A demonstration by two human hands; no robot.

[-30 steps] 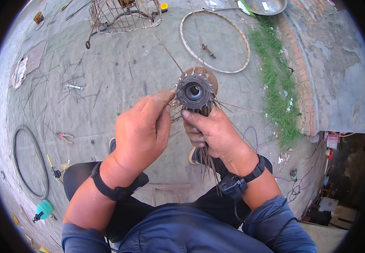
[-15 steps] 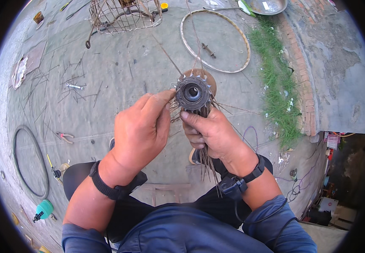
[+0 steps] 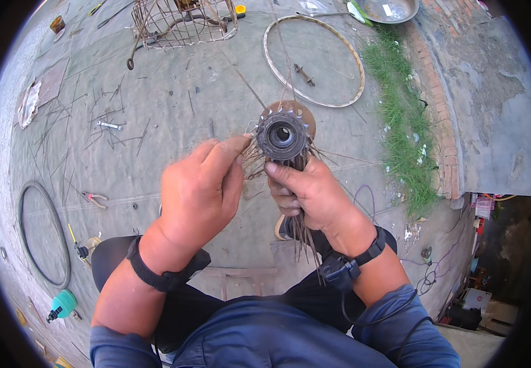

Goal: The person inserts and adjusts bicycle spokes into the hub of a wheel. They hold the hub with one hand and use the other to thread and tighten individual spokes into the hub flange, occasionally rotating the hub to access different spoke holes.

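Observation:
A rear bicycle hub with a dark toothed sprocket (image 3: 279,136) faces up in front of me, with thin rusty spokes hanging and fanning out from it. My right hand (image 3: 305,187) is wrapped round a bundle of spokes (image 3: 304,236) just below the sprocket, thumb on top. At the sprocket's left edge, my left hand (image 3: 203,178) pinches thumb and forefinger on what looks like a thin spoke. Its fingertips partly hide that wire. Behind the sprocket shows a round brown disc-like part (image 3: 305,113).
A bare wheel rim (image 3: 265,52) lies ahead with an axle (image 3: 304,75) inside it. Loose spokes, a wrench (image 3: 109,125), pliers (image 3: 95,199), a tyre (image 3: 23,236) and a green bottle (image 3: 63,303) lie to the left. A wire basket (image 3: 182,30) stands far off; grass (image 3: 400,122) borders the right.
My left hand has drawn slightly left and down from the sprocket's edge, still pinching. The right hand and hub have hardly moved.

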